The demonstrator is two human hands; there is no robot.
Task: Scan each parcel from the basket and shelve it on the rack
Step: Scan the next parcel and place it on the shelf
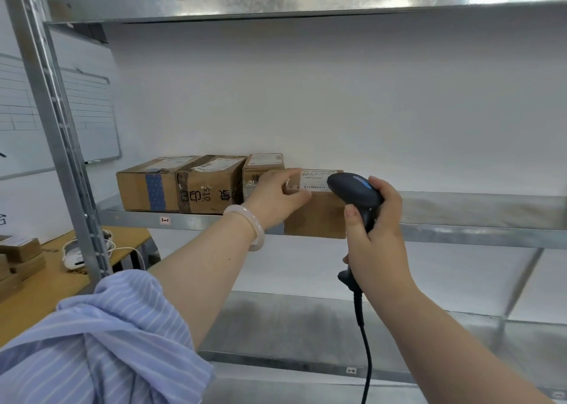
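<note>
At the front edge of the rack's (52, 127) middle shelf (460, 216), a parcel (316, 216) stands to the right of three boxes (208, 185), near the rightmost of them. Its front face covers the shelf lip. Whether its base sits fully on the shelf cannot be told. The basket is not in view.

Left hand (276, 194): fingers curled over the parcel's top left corner, thumb on the front face, gripping it.

Right hand (374, 234): fingers wrapped round the handle of the scanner (352, 188), thumb up the near side. The scanner head lies over the right end of the label (313, 179) on the parcel's top. Contact or a small gap cannot be told.

Judged step: scanning while the parcel is set in place.

Risks noted:
- The head hides part of the label and the left fingertips reach its left end. A code so covered, or read from too close, may fail to register.
- The parcel appears well forward. If released here it could tip off the lip, since little of the base seems supported.
- Pushing it back with one hand at one corner could skew it against the neighbouring box.
- The cable (365, 342) hangs past the lower shelf edge and could catch there and jerk the scanner.
</note>
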